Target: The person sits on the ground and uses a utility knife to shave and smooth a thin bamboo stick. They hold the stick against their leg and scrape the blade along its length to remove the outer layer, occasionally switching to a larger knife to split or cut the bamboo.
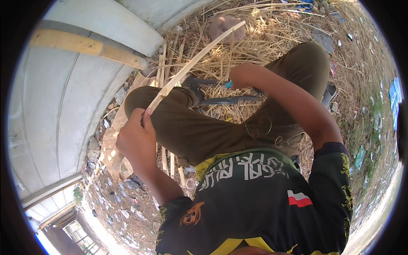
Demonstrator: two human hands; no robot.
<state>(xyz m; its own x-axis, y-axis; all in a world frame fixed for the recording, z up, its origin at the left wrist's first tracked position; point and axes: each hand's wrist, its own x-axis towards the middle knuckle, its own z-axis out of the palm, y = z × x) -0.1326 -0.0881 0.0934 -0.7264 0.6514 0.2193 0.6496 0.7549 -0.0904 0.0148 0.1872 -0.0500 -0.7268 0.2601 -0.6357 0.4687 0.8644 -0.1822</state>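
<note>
My left hand [138, 132] is closed around the near end of a long pale bamboo strip [191, 66], which slants up and away to the right past my bent knee. Between my legs, my right hand [243, 76] is closed on a knife [207, 81]; a bit of its blue handle shows beside the fingers, and its dark blade points left. The blade does not touch the strip. Below it, a dark toothed blade like a saw [229, 100] lies across the shavings, its right end near my leg. Thin curled shavings [259, 127] rest on my trousers.
A round brownish block [225, 29] sits among the heaped straw-like shavings ahead. To the left stand a pale panelled wall [51, 97] and a horizontal bamboo pole [85, 44]. Split bamboo pieces [163, 68] lie near my left knee. Litter covers the ground on both sides.
</note>
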